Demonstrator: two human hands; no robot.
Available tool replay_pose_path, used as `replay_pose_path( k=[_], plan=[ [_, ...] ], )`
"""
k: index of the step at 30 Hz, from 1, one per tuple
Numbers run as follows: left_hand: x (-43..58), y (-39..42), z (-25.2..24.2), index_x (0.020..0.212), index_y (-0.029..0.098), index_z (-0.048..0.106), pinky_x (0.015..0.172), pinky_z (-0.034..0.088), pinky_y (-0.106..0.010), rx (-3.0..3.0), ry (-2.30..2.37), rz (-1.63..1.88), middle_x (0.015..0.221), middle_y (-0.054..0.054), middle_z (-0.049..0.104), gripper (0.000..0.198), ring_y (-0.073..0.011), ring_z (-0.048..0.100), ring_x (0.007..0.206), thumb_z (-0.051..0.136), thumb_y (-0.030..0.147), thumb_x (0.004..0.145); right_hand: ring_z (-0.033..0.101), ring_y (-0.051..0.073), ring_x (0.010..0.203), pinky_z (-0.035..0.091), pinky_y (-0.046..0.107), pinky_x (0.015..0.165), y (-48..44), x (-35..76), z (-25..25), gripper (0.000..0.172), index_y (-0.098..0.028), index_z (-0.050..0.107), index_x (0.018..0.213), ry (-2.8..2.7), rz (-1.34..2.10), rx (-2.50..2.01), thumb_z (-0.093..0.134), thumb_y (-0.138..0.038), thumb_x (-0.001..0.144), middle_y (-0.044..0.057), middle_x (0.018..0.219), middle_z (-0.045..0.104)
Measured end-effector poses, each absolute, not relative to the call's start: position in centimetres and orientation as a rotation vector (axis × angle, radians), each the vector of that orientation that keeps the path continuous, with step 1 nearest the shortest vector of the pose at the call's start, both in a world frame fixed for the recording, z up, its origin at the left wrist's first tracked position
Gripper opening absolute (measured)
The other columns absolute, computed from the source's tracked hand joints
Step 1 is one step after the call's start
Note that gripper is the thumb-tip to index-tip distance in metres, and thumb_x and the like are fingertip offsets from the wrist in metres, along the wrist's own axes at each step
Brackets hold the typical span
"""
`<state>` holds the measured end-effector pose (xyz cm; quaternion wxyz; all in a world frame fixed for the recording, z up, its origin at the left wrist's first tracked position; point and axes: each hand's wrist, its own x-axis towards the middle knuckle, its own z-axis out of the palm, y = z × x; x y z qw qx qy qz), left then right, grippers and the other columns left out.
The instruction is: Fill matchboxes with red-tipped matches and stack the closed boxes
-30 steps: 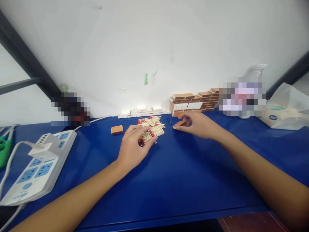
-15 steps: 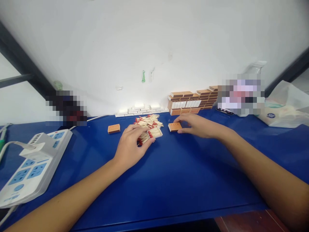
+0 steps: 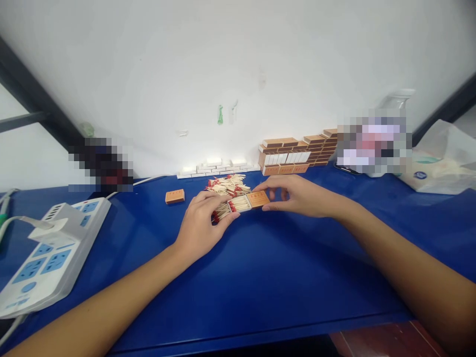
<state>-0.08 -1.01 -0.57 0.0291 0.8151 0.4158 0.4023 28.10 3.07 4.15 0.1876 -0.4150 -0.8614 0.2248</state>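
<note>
A white inner tray filled with red-tipped matches (image 3: 239, 203) lies on the blue table (image 3: 260, 277). My left hand (image 3: 201, 223) grips the tray's left side, fingers curled round it. My right hand (image 3: 297, 196) pinches an orange matchbox sleeve (image 3: 258, 199) and holds it against the tray's right end. A loose heap of matches (image 3: 227, 184) lies just behind the tray. Another orange matchbox (image 3: 174, 196) sits alone to the left.
Stacked orange matchboxes (image 3: 297, 151) and a row of white inner trays (image 3: 215, 167) line the wall at the back. A white and blue power strip (image 3: 48, 248) with a cable lies at the left. A plastic bag (image 3: 442, 163) sits at the right.
My right hand has carried the orange sleeve leftward across the table until it meets the filled tray. My left hand has stayed on the tray.
</note>
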Motion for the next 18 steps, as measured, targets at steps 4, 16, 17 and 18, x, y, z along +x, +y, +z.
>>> replay_pose_path(
  k=[4, 16, 17, 18],
  plan=[
    [-0.1, -1.0, -0.6, 0.12, 0.024, 0.072, 0.096, 0.058, -0.046, 2.511, 1.293, 1.253, 0.113, -0.007, 0.074, 0.034, -0.0255, 0.068, 0.11, 0.079, 0.035, 0.089, 0.063, 0.021, 0.079, 0.048, 0.033, 0.069, 3.0, 28.1, 4.2, 0.052, -0.026, 0.072, 0.127, -2.406, 0.649, -1.169, 0.072, -0.057, 0.085, 0.006, 0.093, 0.072],
    [-0.2, -0.9, -0.6, 0.12, 0.023, 0.073, 0.095, 0.058, -0.045, 2.483, 1.336, 1.27, 0.111, -0.007, 0.073, 0.036, -0.0248, 0.067, 0.109, 0.08, 0.037, 0.088, 0.062, 0.021, 0.073, 0.047, 0.034, 0.067, 3.5, 28.8, 4.0, 0.051, -0.025, 0.073, 0.12, -2.446, 0.628, -1.286, 0.073, -0.06, 0.083, 0.005, 0.088, 0.071],
    [-0.2, -0.9, -0.6, 0.119, 0.023, 0.073, 0.094, 0.058, -0.044, 2.475, 1.349, 1.279, 0.11, -0.007, 0.073, 0.035, -0.0247, 0.067, 0.108, 0.08, 0.038, 0.088, 0.063, 0.021, 0.074, 0.047, 0.034, 0.067, 3.6, 29.1, 4.0, 0.05, -0.024, 0.074, 0.117, -2.464, 0.606, -1.327, 0.073, -0.06, 0.083, 0.005, 0.089, 0.071],
    [-0.2, -0.9, -0.6, 0.118, 0.023, 0.073, 0.094, 0.059, -0.044, 2.467, 1.362, 1.29, 0.109, -0.007, 0.074, 0.035, -0.0247, 0.067, 0.108, 0.08, 0.038, 0.088, 0.063, 0.022, 0.076, 0.047, 0.035, 0.067, 3.8, 29.4, 3.9, 0.05, -0.024, 0.074, 0.116, -2.475, 0.576, -1.361, 0.074, -0.06, 0.082, 0.006, 0.091, 0.071]
  ],
)
